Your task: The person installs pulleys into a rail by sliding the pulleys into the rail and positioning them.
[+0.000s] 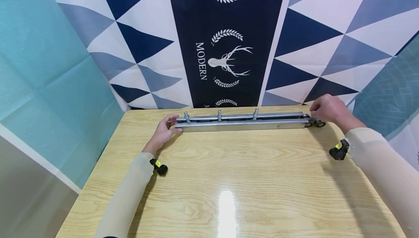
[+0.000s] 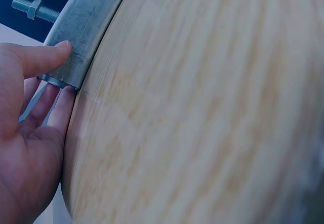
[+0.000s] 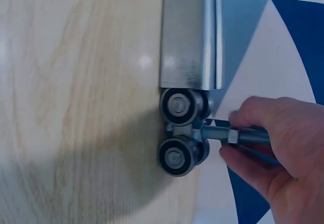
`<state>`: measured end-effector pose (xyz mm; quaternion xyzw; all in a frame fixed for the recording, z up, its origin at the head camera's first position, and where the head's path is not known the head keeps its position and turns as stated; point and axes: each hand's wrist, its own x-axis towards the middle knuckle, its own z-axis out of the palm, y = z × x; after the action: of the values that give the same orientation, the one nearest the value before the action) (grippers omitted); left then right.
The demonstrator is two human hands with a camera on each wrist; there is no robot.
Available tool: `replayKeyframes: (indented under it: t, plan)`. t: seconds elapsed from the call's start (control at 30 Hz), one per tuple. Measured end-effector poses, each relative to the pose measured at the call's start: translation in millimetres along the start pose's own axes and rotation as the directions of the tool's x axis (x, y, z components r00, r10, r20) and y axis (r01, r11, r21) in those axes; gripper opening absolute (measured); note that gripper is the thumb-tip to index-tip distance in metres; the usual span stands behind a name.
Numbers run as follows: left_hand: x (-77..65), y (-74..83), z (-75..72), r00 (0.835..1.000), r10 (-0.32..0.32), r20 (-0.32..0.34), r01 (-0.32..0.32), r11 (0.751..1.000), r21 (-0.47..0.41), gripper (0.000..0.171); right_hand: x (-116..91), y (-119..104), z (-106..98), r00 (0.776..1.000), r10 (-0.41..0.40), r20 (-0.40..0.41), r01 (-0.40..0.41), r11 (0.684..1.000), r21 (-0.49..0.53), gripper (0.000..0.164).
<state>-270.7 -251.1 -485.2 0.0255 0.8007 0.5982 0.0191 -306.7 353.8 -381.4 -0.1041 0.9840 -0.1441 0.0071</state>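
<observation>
A slotted steel track (image 1: 242,125) lies lengthwise near the table's far edge. Three threaded bolts, among them the middle bolt (image 1: 219,115), stand upright out of its slot. My left hand (image 1: 164,132) holds the track's left end, thumb on the front face and fingers about the end, as the left wrist view shows. At the other end, my right hand (image 1: 328,109) pinches the threaded bolt of a roller trolley (image 3: 175,156). The trolley's wheels line up with the track's right end. Whether its front wheels sit inside the channel cannot be told.
The wooden table (image 1: 229,172) stretches toward me, with a bright light reflection on it. Behind it hangs a patterned cloth (image 1: 229,85) with triangles and a deer print. Pale blue cloth (image 1: 49,67) covers the left side.
</observation>
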Motion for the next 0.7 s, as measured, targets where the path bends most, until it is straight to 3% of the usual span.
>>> replayKeyframes:
  t: [0.2,0.33,0.53,0.7]
  plan:
    - [0.2,-0.2,0.3,1.0,0.003,-0.001,-0.003,1.0,-0.013,0.064,-6,6,-7,0.997,0.068,-0.026,-0.063,0.985,0.163,0.035]
    - [-0.5,0.3,0.5,1.0,0.005,-0.002,-0.005,1.0,-0.007,0.064,-9,11,-9,0.995,0.093,-0.047,-0.08,0.972,0.22,0.05]
    - [-1.0,0.2,0.3,1.0,0.009,-0.003,-0.009,1.0,0.006,0.063,-14,15,-5,0.989,0.119,-0.091,-0.094,0.965,0.245,0.055]
    - [-0.5,-1.1,-0.3,1.0,0.014,-0.001,-0.014,1.0,-0.001,0.064,-19,15,-3,0.988,0.134,-0.078,-0.103,0.943,0.317,0.057]
